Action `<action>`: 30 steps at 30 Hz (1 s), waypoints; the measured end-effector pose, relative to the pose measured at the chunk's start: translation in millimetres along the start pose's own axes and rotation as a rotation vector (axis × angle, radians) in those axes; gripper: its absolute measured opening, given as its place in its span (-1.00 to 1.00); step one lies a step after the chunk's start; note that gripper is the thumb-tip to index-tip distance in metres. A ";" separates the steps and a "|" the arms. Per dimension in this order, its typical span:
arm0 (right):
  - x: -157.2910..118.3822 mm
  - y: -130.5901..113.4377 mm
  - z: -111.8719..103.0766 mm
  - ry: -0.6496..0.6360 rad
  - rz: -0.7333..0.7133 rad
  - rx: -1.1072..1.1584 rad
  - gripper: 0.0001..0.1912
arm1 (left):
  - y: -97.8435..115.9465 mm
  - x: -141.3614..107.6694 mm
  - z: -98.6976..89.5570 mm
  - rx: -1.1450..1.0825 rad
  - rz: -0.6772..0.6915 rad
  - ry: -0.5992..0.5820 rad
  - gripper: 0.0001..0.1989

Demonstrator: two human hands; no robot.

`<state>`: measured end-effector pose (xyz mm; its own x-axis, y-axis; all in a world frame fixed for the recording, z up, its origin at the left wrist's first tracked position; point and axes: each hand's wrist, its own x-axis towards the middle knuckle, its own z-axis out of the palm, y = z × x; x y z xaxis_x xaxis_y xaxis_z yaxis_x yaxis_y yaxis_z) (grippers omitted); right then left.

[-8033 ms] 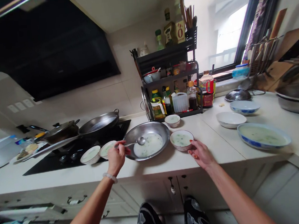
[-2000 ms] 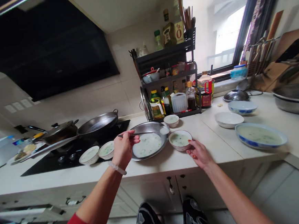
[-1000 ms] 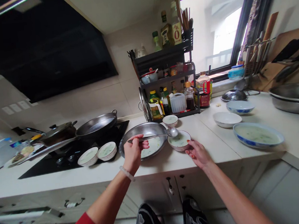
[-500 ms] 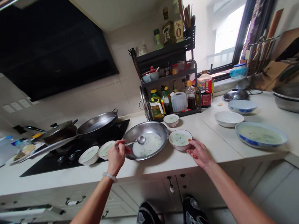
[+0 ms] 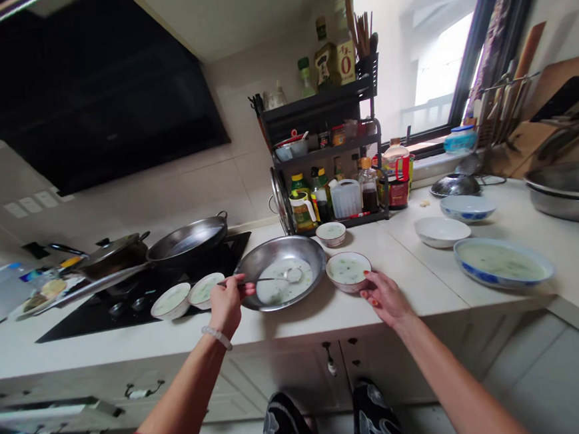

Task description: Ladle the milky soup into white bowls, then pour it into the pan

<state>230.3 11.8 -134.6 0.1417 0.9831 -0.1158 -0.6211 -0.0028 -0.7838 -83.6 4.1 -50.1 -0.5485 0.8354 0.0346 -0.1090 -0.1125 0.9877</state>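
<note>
My left hand grips the handle of a metal spoon, whose bowl rests in the white soup with green bits. That soup lies in a wide steel basin on the counter. Just right of the basin, my right hand has its thumb and fingers on the rim and side of a small bowl filled with the same soup. Another filled small bowl stands behind it. Left of the basin are two more, one near my left hand and one farther left.
A wok and a lidded pan sit on the black stove at left. A bottle rack stands behind the basin. Right are a large soup dish, a white bowl, a blue-patterned bowl and a steel pan.
The spoon's bowl has moved right and down into the basin's soup, and my left hand has tilted with it. My right hand stays at the small bowl.
</note>
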 end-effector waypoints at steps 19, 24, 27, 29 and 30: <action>0.0 0.3 0.6 0.009 -0.007 0.003 -0.64 | 13.4 -4.4 -0.6 0.003 0.060 -0.040 -0.84; -0.1 -0.1 0.3 0.006 0.001 -0.003 -0.64 | 14.8 -6.0 0.8 0.006 0.065 -0.041 -0.83; -0.1 -0.2 0.4 0.005 0.002 -0.003 -0.63 | 14.3 -5.5 1.1 0.008 0.066 -0.042 -0.82; 0.0 0.0 0.6 0.008 -0.002 0.000 -0.63 | 13.9 -5.0 1.0 0.011 0.067 -0.042 -0.82; 0.1 0.1 0.6 0.010 -0.006 0.002 -0.64 | 13.8 -4.8 0.9 0.013 0.069 -0.045 -0.82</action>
<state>229.7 12.0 -134.4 0.1535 0.9812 -0.1172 -0.6218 0.0038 -0.7831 -81.7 -1.0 -36.5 -0.5162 0.8495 0.1089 -0.0616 -0.1636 0.9846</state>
